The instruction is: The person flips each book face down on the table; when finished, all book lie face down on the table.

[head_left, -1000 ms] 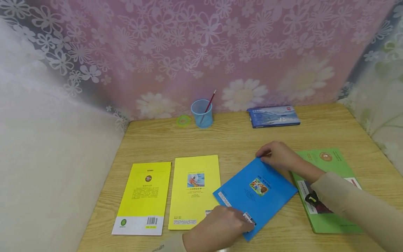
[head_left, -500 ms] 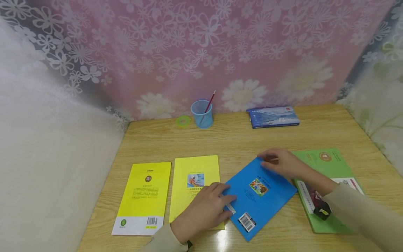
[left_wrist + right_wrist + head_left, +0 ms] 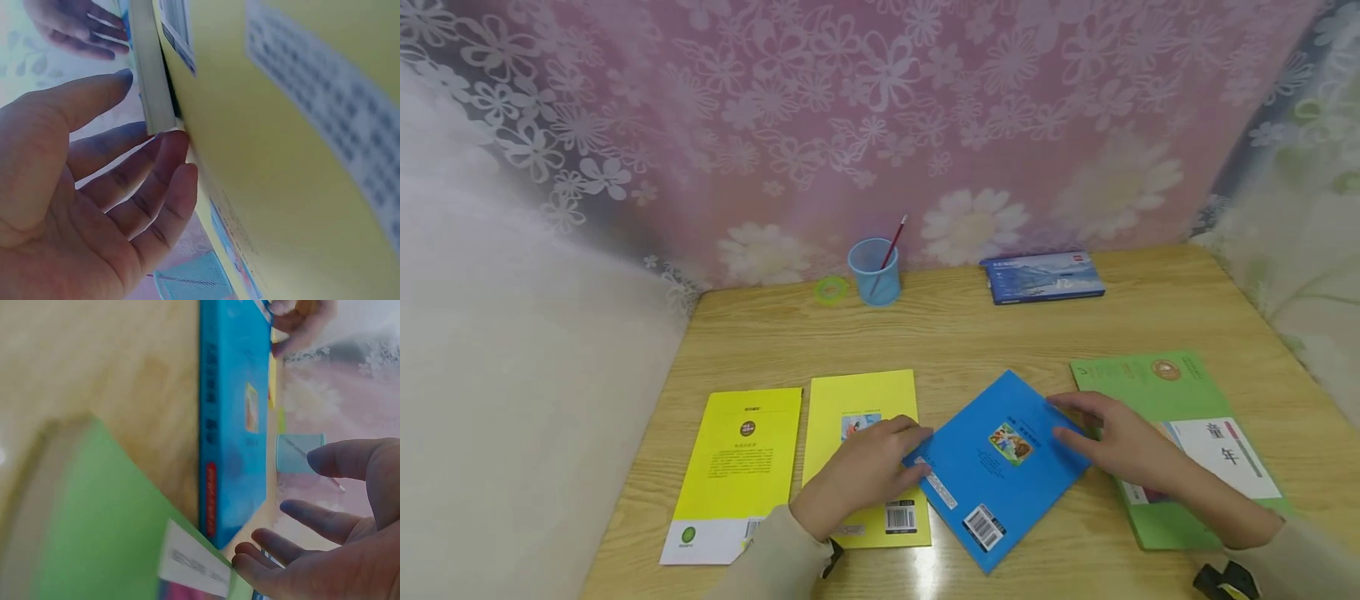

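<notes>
A blue book point(image 3: 1000, 475) lies turned at an angle on the table, back cover up. My left hand point(image 3: 868, 467) reaches over a yellow book point(image 3: 857, 392) to the blue book's left corner. In the left wrist view its loosely bent fingers point(image 3: 178, 187) are at the book's corner, with the thumb apart from the fingertips; firm contact cannot be told. On the other side my right hand point(image 3: 1131, 442) hovers by the blue book's right corner, over the edge of a thick green book point(image 3: 1187, 400). Its fingers point(image 3: 319, 519) are spread and hold nothing in the right wrist view.
Another yellow book point(image 3: 737, 458) with a white bottom band lies at the far left. Along the back stand a blue mesh pen cup point(image 3: 874, 279) with a red pencil, a green tape roll point(image 3: 831, 289) and a flat blue box point(image 3: 1043, 279). A floral curtain hangs behind.
My left hand has gone from the blue book's lower edge to its left corner. My right hand has left the top corner and moved down to the right one. The book barely moves.
</notes>
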The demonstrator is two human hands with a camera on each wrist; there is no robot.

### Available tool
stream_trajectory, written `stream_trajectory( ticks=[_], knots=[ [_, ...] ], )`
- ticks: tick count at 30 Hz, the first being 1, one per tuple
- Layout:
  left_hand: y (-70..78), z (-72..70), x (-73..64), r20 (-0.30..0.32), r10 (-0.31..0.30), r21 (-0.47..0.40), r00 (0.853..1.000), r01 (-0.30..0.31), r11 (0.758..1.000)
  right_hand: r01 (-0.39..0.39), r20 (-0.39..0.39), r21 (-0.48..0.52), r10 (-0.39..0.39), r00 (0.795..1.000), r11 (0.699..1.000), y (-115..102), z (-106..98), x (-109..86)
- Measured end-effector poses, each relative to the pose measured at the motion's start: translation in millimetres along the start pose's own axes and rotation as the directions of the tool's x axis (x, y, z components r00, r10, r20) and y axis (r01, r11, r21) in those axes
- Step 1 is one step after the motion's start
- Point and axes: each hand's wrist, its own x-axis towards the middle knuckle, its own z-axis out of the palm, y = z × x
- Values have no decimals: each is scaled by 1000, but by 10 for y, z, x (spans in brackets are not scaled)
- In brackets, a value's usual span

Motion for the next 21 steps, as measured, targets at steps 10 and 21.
stream_trajectory(
  ticks=[10, 21],
  knots=[
    [-66, -2, 64, -4, -7, -35, 1000, 7, 999, -39, -69, -36, 37, 997, 999, -75, 296, -407],
    [-57, 14, 81, 68, 21, -91, 998, -15, 996, -127, -41, -2, 127, 991, 992, -122, 425, -578]
  ],
)
